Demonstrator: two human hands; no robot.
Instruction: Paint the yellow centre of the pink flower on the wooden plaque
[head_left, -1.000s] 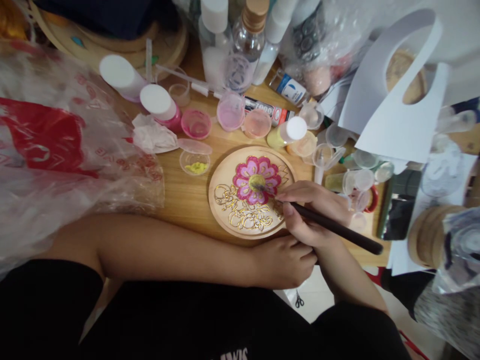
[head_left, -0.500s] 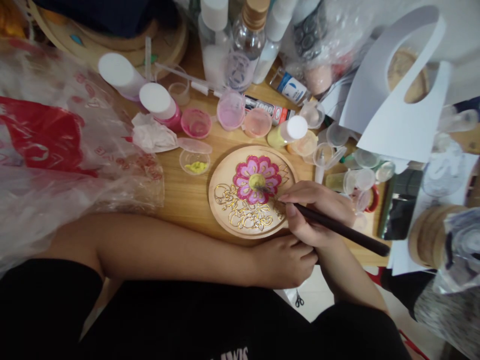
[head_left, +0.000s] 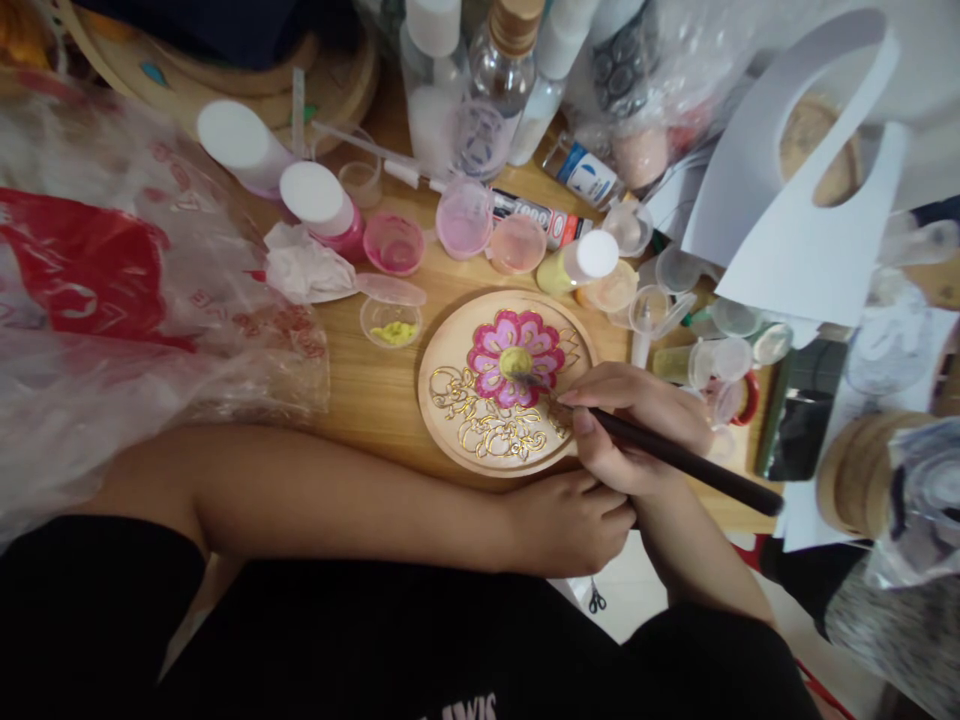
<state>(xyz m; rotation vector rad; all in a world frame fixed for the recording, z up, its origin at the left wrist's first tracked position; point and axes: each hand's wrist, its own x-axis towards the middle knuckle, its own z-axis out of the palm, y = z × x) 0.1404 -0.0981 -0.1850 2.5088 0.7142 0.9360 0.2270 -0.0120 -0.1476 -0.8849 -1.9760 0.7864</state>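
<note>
A round wooden disc (head_left: 448, 368) lies on the table, bearing a pink flower with a yellow centre and gold outline scrolls. My right hand (head_left: 637, 425) pinches a dark paintbrush (head_left: 690, 465) whose tip touches the flower just right of its yellow centre. My left hand (head_left: 574, 520) rests curled at the table's near edge, just below the disc, fingers closed with nothing seen in them. A small clear cup of yellow paint (head_left: 390, 325) stands left of the disc.
Several small cups of pink and peach paint (head_left: 394, 243), white-capped bottles (head_left: 319, 205), a glue tube (head_left: 536, 218) and clear bottles crowd the back. A crumpled plastic bag (head_left: 112, 300) fills the left. White foam sheets (head_left: 795, 200) and wooden discs (head_left: 851, 475) lie at right.
The brush tip has slid slightly right and down from the flower's yellow centre toward its lower right petals. My left hand has stayed put.
</note>
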